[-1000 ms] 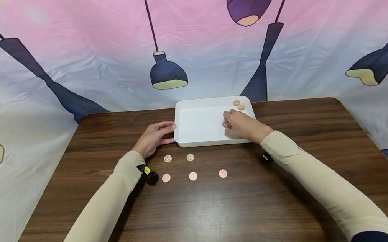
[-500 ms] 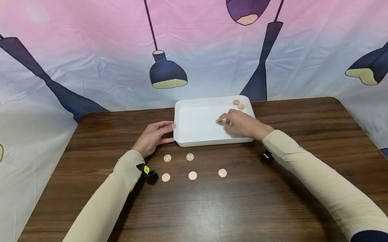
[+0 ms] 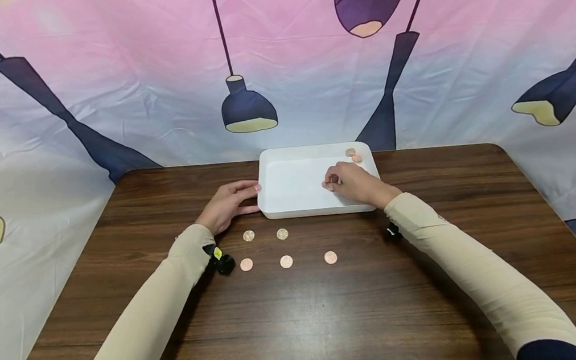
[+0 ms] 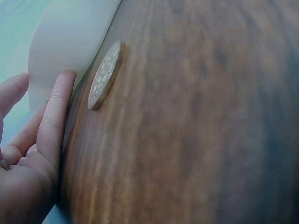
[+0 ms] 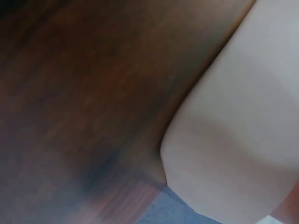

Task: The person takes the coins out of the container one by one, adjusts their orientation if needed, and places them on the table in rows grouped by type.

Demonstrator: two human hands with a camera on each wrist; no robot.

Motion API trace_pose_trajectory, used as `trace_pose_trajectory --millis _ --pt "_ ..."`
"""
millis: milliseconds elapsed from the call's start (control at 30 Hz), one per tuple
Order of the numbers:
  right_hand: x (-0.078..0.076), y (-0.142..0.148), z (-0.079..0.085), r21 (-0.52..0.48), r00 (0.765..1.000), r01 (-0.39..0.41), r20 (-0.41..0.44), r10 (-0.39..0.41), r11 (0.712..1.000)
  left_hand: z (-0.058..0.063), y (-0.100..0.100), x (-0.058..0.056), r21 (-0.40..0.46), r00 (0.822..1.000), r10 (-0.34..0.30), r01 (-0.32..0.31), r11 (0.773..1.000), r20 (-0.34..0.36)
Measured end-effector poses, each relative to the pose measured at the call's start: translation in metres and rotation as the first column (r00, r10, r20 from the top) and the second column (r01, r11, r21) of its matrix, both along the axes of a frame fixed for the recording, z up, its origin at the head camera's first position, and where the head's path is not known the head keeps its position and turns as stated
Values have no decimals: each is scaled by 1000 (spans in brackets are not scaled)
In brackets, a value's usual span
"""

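Note:
My left hand (image 3: 227,205) rests its fairly straight fingers against the left end of a white tray (image 3: 288,183). The left wrist view shows fingertips at the tray wall (image 4: 65,42), beside a gold-coloured coin (image 4: 106,77) lying on the table. Over the right part of the tray, my right hand (image 3: 356,183) pinches a coin (image 3: 328,187) between thumb and fingers, close above the tray floor. A dull gold coin (image 3: 350,152) and a copper-coloured coin (image 3: 357,158) lie in the tray's far right corner. In the right wrist view, the tray's wall (image 5: 229,135) hides most of the hand.
On the brown wooden table (image 3: 301,327), two gold-coloured coins, a left one (image 3: 249,236) and a right one (image 3: 282,234), lie before the tray. Nearer is a row of three copper-coloured coins, its middle one (image 3: 286,261) below the tray. A printed cloth (image 3: 177,87) hangs behind the table.
Within the tray, my right hand has shifted slightly left; its fingers spread over the coin half a second ago and now pinch it. The left hand and table coins have stayed put.

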State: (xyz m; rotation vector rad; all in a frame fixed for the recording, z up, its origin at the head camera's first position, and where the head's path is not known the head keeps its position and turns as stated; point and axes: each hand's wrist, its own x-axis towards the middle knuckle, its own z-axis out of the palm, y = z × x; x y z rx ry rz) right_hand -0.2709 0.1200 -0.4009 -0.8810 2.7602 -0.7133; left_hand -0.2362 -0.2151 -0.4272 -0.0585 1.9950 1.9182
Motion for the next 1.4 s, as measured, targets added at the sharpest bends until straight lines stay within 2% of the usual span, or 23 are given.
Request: trace_pose_trajectory --millis 167,367,533,800,1100,1300,1400 --pt "1 -1 3 16 999 -7 54 6 1000 -1 1 0 8 1000 3 -3 1000 -7" --pt "2 -1 2 34 999 -9 33 8 999 -2 1 1 10 1000 5 -5 1000 -16" --pt "4 2 2 -13 1000 3 30 -3 1000 -3 2 0 5 1000 7 -7 1000 -14" --pt "13 13 3 -85 989 -8 145 20 996 -2 1 0 -8 1000 3 -4 1000 -16" --pt "11 12 -4 -111 994 23 109 -11 994 -3 1 1 -6 1000 3 -3 1000 -14" --pt "8 10 -6 -71 997 -50 49 54 996 -3 1 0 -18 1000 2 -2 1000 -30" --pt "8 10 -5 -51 998 -59 25 61 997 -4 2 0 -14 999 -2 1 1000 -36"
